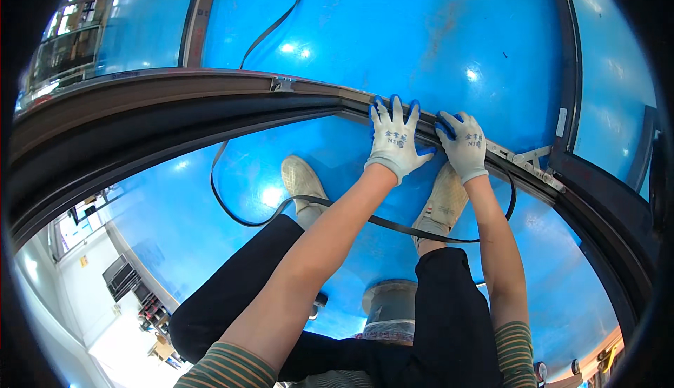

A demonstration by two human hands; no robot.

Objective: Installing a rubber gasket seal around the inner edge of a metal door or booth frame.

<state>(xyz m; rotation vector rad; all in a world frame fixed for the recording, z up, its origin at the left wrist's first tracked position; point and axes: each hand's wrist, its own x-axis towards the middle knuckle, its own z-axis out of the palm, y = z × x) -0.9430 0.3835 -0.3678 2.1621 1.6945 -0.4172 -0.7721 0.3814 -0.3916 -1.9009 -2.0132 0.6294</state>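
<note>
left hand (394, 137), right hand (466, 142): off-white gloves (390, 146), blue coating showing at fingers, dark printed marking across backs, pale cuffs (384, 165) | forearms (311, 255): bare | sleeves (228, 370): green, thin tan-orange stripes | trousers (451, 304): plain black | socks (430, 227): light grey | shoes (302, 177): beige, textured uppers

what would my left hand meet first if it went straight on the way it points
Your left hand would likely meet nothing: past the dark frame beneath it, the way looks free over the blue floor to the picture's top edge, though depth is unclear.
</note>
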